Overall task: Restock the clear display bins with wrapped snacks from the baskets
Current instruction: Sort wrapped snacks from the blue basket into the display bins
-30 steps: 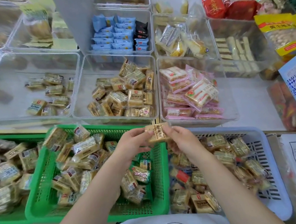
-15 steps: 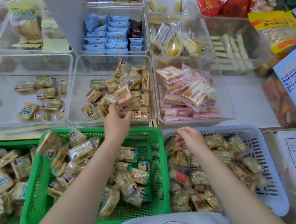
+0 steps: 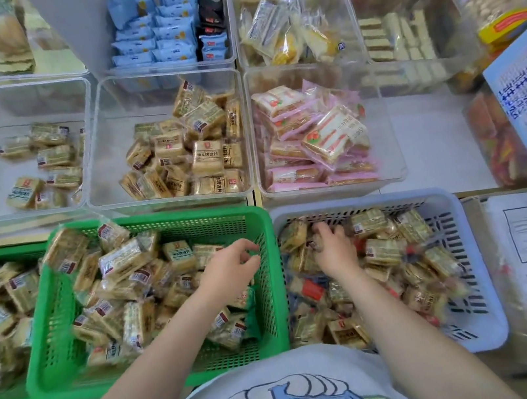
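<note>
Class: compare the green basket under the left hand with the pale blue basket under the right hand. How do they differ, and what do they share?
The green basket has fine mesh walls; the pale blue basket has long slots. The green one holds mostly tan wrapped snacks; the blue one a mix with some red wrappers. The left hand hovers empty over green; the right hand digs into blue. Both sit below the clear bins.

Bright even light, soft shadows, slight motion blur, wide-angle bending at edges
</note>
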Available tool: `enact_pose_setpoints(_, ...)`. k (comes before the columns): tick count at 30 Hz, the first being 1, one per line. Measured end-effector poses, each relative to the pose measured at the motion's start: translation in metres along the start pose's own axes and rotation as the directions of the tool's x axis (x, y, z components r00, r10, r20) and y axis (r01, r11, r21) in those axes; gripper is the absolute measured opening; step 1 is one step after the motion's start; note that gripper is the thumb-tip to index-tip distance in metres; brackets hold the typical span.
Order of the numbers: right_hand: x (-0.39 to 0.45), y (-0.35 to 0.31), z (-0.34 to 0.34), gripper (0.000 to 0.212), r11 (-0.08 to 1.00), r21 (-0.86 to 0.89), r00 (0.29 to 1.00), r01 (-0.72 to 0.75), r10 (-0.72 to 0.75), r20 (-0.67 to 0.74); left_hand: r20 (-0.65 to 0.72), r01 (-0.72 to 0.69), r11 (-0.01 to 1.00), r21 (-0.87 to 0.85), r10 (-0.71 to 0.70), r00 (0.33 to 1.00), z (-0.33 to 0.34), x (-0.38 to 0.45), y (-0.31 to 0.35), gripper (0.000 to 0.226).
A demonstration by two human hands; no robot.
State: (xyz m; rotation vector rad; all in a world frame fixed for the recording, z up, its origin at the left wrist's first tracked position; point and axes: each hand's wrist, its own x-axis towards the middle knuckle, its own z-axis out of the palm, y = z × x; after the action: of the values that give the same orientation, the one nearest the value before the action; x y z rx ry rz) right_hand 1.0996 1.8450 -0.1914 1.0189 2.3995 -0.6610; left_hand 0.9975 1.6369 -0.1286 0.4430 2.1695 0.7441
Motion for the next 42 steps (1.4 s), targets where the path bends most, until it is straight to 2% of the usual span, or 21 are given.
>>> enact_pose_setpoints(4, -0.008, 0.004, -0.029, 0.053, 0.952, 0.307, 0.995, -0.010, 0.041, -0.093, -0.011, -0.007, 0.999, 0.045, 0.008, 1.000, 0.001, 0.001, 0.010, 0.031)
enact_pose_setpoints(6, -0.024, 0.003, -0.049, 0.053, 0.856, 0.515, 0.992, -0.031, 0.089, -0.088, -0.061, -0.085, 0.992, 0.095, 0.091, 0.994, 0.004, 0.002, 0.017, 0.041)
enact_pose_setpoints(8, -0.041, -0.003, -0.065, 0.053, 0.755, 0.653, 0.997, -0.048, 0.072, -0.010, -0.096, -0.210, 0.970, 0.125, 0.222, 0.970, 0.010, 0.002, 0.026, 0.058)
enact_pose_setpoints(10, -0.052, -0.012, -0.074, 0.055, 0.734, 0.679, 0.998, -0.022, -0.026, 0.060, -0.076, -0.322, 0.932, 0.163, 0.337, 0.938, 0.013, 0.002, 0.036, 0.073)
enact_pose_setpoints(12, -0.057, -0.023, -0.080, 0.054, 0.713, 0.701, 0.985, 0.002, -0.122, 0.122, -0.051, -0.400, 0.892, 0.210, 0.418, 0.907, 0.015, 0.001, 0.044, 0.079)
enact_pose_setpoints(15, -0.057, -0.043, -0.085, 0.036, 0.690, 0.723, 0.974, 0.033, -0.183, 0.130, -0.113, -0.351, 0.901, 0.255, 0.388, 0.915, 0.007, -0.002, 0.045, 0.076)
enact_pose_setpoints(17, -0.052, -0.050, -0.083, 0.038, 0.738, 0.664, 0.989, 0.119, -0.147, -0.015, -0.167, -0.280, 0.914, 0.293, 0.337, 0.927, -0.006, -0.002, 0.040, 0.074)
enact_pose_setpoints(18, -0.048, -0.053, -0.081, 0.045, 0.794, 0.579, 0.982, 0.186, -0.139, -0.125, -0.194, -0.258, 0.921, 0.291, 0.321, 0.927, -0.015, 0.000, 0.038, 0.072)
enact_pose_setpoints(20, -0.041, -0.054, -0.075, 0.057, 0.901, 0.307, 0.931, 0.306, -0.215, -0.296, -0.274, -0.252, 0.934, 0.253, 0.319, 0.907, -0.036, 0.009, 0.036, 0.069)
enact_pose_setpoints(22, -0.033, -0.053, -0.069, 0.066, 0.942, 0.037, 0.910, 0.334, -0.312, -0.274, -0.388, -0.273, 0.935, 0.226, 0.344, 0.855, -0.056, 0.024, 0.042, 0.065)
enact_pose_setpoints(24, -0.029, -0.053, -0.063, 0.073, 0.946, -0.098, 0.927, 0.309, -0.322, -0.190, -0.446, -0.241, 0.942, 0.233, 0.324, 0.834, -0.070, 0.040, 0.053, 0.065)
enact_pose_setpoints(26, -0.029, -0.053, -0.060, 0.073, 0.945, -0.110, 0.927, 0.308, -0.324, -0.189, -0.414, -0.139, 0.927, 0.348, 0.285, 0.864, -0.075, 0.056, 0.055, 0.070)
enact_pose_setpoints(28, -0.029, -0.052, -0.061, 0.072, 0.943, -0.089, 0.922, 0.319, -0.331, -0.203, -0.330, -0.067, 0.851, 0.521, 0.274, 0.903, -0.074, 0.068, 0.043, 0.067)
enact_pose_setpoints(32, -0.025, -0.046, -0.062, 0.069, 0.931, -0.095, 0.912, 0.353, -0.365, -0.186, -0.248, -0.033, 0.800, 0.599, 0.224, 0.942, -0.067, 0.071, 0.025, 0.072)
enact_pose_setpoints(34, -0.029, -0.043, -0.061, 0.060, 0.935, -0.015, 0.896, 0.353, -0.343, -0.280, -0.253, -0.019, 0.768, 0.640, 0.234, 0.939, -0.066, 0.067, 0.020, 0.077)
enact_pose_setpoints(36, -0.031, -0.039, -0.053, 0.039, 0.930, -0.035, 0.823, 0.367, -0.342, -0.453, -0.266, -0.010, 0.768, 0.640, 0.234, 0.935, -0.070, 0.067, 0.016, 0.078)
enact_pose_setpoints(37, -0.033, -0.036, -0.048, 0.026, 0.930, -0.066, 0.809, 0.361, -0.348, -0.475, -0.274, -0.011, 0.788, 0.616, 0.227, 0.934, -0.073, 0.070, 0.015, 0.074)
enact_pose_setpoints(38, -0.033, -0.034, -0.042, 0.017, 0.936, -0.078, 0.835, 0.345, -0.343, -0.431, -0.284, -0.016, 0.806, 0.592, 0.226, 0.932, -0.078, 0.073, 0.016, 0.069)
enact_pose_setpoints(39, -0.032, -0.033, -0.037, 0.018, 0.950, -0.068, 0.891, 0.304, -0.309, -0.333, -0.297, -0.016, 0.815, 0.579, 0.230, 0.927, -0.082, 0.075, 0.017, 0.063)
enact_pose_setpoints(40, -0.030, -0.031, -0.030, 0.029, 0.967, -0.058, 0.946, 0.246, -0.253, -0.203, -0.321, -0.002, 0.809, 0.587, 0.235, 0.917, -0.085, 0.078, 0.018, 0.057)
enact_pose_setpoints(42, -0.023, -0.027, -0.021, 0.060, 0.984, -0.046, 0.985, 0.171, -0.169, 0.043, -0.412, 0.087, 0.784, 0.614, 0.225, 0.883, -0.089, 0.079, 0.021, 0.060)
